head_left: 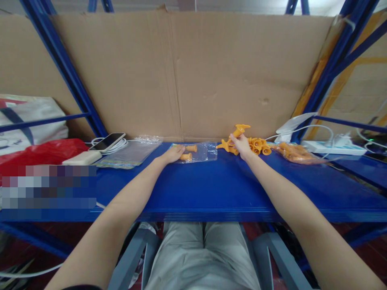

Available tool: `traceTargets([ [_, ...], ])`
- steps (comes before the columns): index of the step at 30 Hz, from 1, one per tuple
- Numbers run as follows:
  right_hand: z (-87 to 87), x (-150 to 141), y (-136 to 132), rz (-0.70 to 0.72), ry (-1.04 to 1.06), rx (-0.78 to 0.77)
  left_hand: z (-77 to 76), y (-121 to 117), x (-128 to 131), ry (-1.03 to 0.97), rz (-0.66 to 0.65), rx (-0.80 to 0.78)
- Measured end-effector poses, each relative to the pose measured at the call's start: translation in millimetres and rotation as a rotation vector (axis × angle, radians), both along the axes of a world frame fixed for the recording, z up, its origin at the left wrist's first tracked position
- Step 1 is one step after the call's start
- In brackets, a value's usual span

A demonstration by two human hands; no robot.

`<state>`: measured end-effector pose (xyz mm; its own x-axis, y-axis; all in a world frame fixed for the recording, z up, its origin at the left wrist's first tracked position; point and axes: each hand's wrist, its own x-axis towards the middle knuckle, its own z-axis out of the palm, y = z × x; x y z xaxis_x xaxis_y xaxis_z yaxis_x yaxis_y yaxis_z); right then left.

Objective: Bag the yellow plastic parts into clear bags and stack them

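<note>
My left hand (176,153) lies over the left end of a clear plastic bag (208,152), its fingers closed on the bag. Inside or on the bag, two orange-yellow plastic pieces (186,156) stick out past my fingertips. My right hand (241,145) grips an orange-yellow plastic piece (240,129) with a wide flat top and a narrower stem, held up above the shelf. Around that hand sits a pile of similar hollow, cup-ended pieces (257,146). Farther right, more orange pieces lie in a clear bag (290,152).
The blue shelf (208,189) has a cardboard sheet (229,72) behind it and blue uprights at both sides. On the left are flat clear bags (130,154), a phone (108,141) on coiled white cable, and a red bag (51,153). A power strip (334,147) lies right.
</note>
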<state>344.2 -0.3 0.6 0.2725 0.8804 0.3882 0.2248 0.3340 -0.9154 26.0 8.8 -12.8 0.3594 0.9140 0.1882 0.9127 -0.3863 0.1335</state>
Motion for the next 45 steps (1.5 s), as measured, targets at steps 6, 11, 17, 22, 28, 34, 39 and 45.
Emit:
traceTargets([
  [6,0.2,1.6,1.3,0.000,-0.282,0.102,3.2,-5.0,2.3,0.014,0.018,-0.020],
  [11,7.6,-12.0,-25.7,0.035,-0.934,0.111,5.2,-8.2,3.8,0.003,0.022,-0.016],
  [17,12.5,-32.6,-49.4,0.092,-1.378,-0.036,7.3,-11.2,6.1,-0.017,-0.022,-0.006],
  [22,14.4,-37.5,-50.8,0.110,-1.402,-0.015,9.3,-13.3,7.7,-0.023,-0.057,-0.003],
  [28,13.5,-35.9,-49.0,0.127,-1.467,-0.064,9.3,-14.2,9.2,-0.024,-0.032,-0.003],
  [34,10.0,-36.6,-50.5,0.165,-1.488,-0.141,9.1,-15.2,10.2,-0.009,-0.020,-0.013],
  [39,8.9,-36.3,-50.8,0.122,-1.517,-0.224,9.5,-14.9,9.3,-0.023,-0.054,-0.003],
  [45,12.4,-36.0,-52.5,0.099,-1.519,-0.191,7.3,-11.7,8.1,-0.021,-0.040,-0.001],
])
